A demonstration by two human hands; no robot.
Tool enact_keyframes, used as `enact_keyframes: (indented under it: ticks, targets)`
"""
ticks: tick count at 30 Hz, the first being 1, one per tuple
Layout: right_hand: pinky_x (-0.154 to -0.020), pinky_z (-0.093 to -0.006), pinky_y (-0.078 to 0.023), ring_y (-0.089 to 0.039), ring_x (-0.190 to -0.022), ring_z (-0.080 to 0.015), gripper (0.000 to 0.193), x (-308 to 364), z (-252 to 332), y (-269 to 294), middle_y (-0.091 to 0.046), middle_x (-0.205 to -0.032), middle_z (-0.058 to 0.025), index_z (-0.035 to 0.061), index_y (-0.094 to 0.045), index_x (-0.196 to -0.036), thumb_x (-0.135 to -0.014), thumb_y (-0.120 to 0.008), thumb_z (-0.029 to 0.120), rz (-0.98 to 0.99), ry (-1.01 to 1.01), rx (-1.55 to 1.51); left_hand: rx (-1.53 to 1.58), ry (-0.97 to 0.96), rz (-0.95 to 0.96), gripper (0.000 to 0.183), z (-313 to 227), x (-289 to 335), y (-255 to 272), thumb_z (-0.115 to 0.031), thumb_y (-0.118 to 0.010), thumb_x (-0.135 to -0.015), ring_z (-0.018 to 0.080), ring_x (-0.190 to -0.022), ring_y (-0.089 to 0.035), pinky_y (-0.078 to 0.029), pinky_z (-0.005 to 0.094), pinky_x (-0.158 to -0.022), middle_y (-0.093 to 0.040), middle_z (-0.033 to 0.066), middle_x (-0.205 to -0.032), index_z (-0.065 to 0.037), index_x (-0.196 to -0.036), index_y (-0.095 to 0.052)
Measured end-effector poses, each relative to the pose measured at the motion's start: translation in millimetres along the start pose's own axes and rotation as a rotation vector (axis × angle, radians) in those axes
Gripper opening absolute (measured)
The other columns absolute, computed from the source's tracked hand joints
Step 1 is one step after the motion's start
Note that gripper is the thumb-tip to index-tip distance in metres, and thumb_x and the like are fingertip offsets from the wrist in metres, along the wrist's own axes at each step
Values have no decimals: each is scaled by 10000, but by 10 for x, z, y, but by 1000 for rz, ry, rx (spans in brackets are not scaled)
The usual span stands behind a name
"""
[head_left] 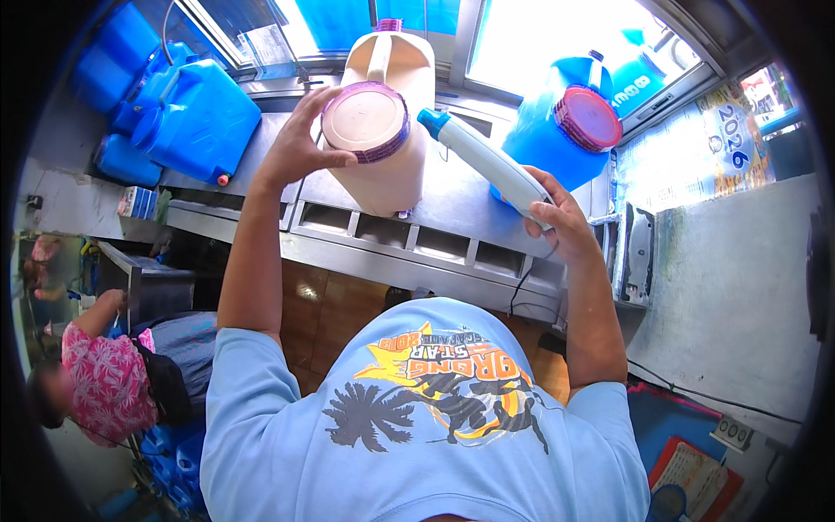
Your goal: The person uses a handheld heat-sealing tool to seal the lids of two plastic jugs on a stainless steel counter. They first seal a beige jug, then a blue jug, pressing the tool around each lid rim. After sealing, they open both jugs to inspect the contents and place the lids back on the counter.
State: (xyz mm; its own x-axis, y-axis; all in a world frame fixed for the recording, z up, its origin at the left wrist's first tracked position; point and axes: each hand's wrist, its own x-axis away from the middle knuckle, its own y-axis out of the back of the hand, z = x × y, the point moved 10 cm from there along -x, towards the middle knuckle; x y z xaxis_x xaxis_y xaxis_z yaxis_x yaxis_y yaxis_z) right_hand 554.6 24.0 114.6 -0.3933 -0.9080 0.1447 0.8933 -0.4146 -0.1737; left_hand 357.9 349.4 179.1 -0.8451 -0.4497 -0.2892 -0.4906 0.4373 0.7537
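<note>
My left hand (pixel 298 143) curls its thumb and fingers round the edge of the wide round cap (pixel 365 120) on a pale beige water jug (pixel 380 187). A crinkled purple plastic band circles that cap. In my right hand (pixel 564 222) is a white heat gun (pixel 491 163), held by its lower end. Its blue nozzle points up and left, close to the right side of the cap but apart from it. Behind the heat gun stands a blue water jug (pixel 541 122), whose wide cap (pixel 590 119) also wears a purple band.
Both jugs stand on a metal counter (pixel 335 196) with square openings along its front. Several blue jugs (pixel 196 117) crowd its left end. A dark cord (pixel 520 291) hangs at the counter's front. A person in a pink patterned shirt (pixel 109 374) is at the lower left.
</note>
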Motion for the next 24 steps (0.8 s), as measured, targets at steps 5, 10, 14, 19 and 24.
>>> enact_keyframes:
  ticks: [5, 10, 14, 19, 24]
  targets:
    - [-581, -222, -453, -567, -701, -84, 763, 59, -74, 9, -638, -1054, -96, 39, -468, -1462, -812, -755, 317, -3, -50, 30, 247, -69, -89, 903, 128, 236, -146, -384, -955, -598, 318, -1390, -471, -402, 436, -1156, -492, 150, -1509, -201, -1406, -595]
    - [-578, -220, -447, -539, -674, -73, 734, 101, 137, 22, -640, -1028, -82, 44, -495, -1447, -812, -750, 310, -11, -32, 148, 192, -58, -119, 884, 164, 204, -121, -426, -970, -538, 362, -1401, -465, -402, 476, -1148, -550, 195, -1446, -170, -1324, -658]
    - [-573, -220, -443, -519, -635, -70, 718, 112, 367, 16, -621, -954, -57, 34, -503, -1438, -815, -742, 300, -8, -32, 230, 229, -25, -99, 1038, 178, 199, -126, -439, -975, -540, 359, -1401, -464, -412, 471, -1144, -530, 204, -1461, -153, -1438, -540]
    - [-570, -216, -443, -512, -623, -68, 704, 111, 641, -33, -595, -889, -40, 29, -518, -1425, -799, -715, 286, -63, -8, 379, 332, -74, -192, 1370, 78, 265, -267, -456, -978, -556, 362, -1382, -480, -420, 458, -1141, -485, 226, -1480, -159, -1604, -147]
    - [-575, -214, -444, -510, -637, -60, 692, 69, 843, -162, -583, -862, -31, 45, -536, -1415, -783, -696, 277, -55, -19, 485, 411, -81, -349, 1530, 103, 312, -477, -470, -986, -538, 377, -1343, -517, -435, 465, -1120, -516, 233, -1423, -105, -1591, 62]
